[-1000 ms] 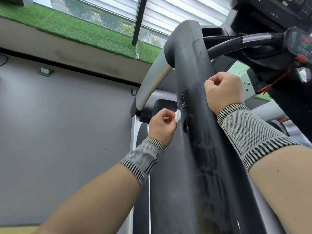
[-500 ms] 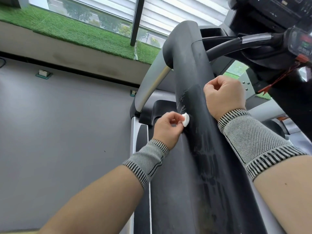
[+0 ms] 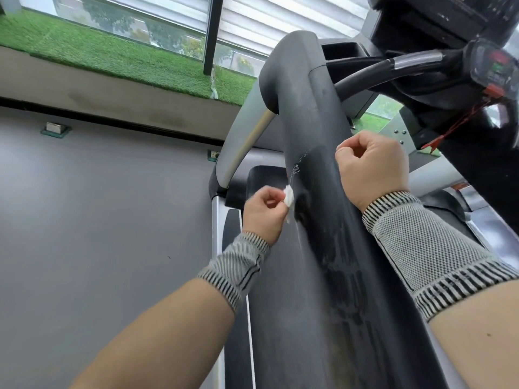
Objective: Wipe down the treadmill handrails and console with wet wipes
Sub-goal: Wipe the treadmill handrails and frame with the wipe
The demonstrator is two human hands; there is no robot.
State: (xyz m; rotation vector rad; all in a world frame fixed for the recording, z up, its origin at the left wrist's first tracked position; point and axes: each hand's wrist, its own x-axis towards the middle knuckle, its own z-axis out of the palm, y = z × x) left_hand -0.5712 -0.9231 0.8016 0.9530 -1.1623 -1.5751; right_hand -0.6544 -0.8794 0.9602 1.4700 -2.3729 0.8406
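— Since half a second ago, your left hand (image 3: 265, 213) has slid a little back down the handrail (image 3: 317, 175), hasn't it?

— Yes. It pinches the small white wet wipe (image 3: 288, 196) between thumb and fingertips and presses it to the handrail's left edge, just below the line where the dull upper stretch meets the darker, streaked one.

— And your right hand (image 3: 370, 167)?

— Clenched in a fist on the handrail's right side, knuckles up. You can't see what its fingers wrap; the handrail hides them, and no wipe shows there.

— Where's the console (image 3: 460, 12)?

— Up right of the handrail's top bend, cut off by the frame edge. Below it, a small control panel (image 3: 494, 66) with red and green marks is too blurred to read.

— Anything else?

— A red cord (image 3: 460, 122) hangs right of the handrail. Left of the handrail, a grey floor (image 3: 98, 206) runs to a green turf sill (image 3: 112, 54).
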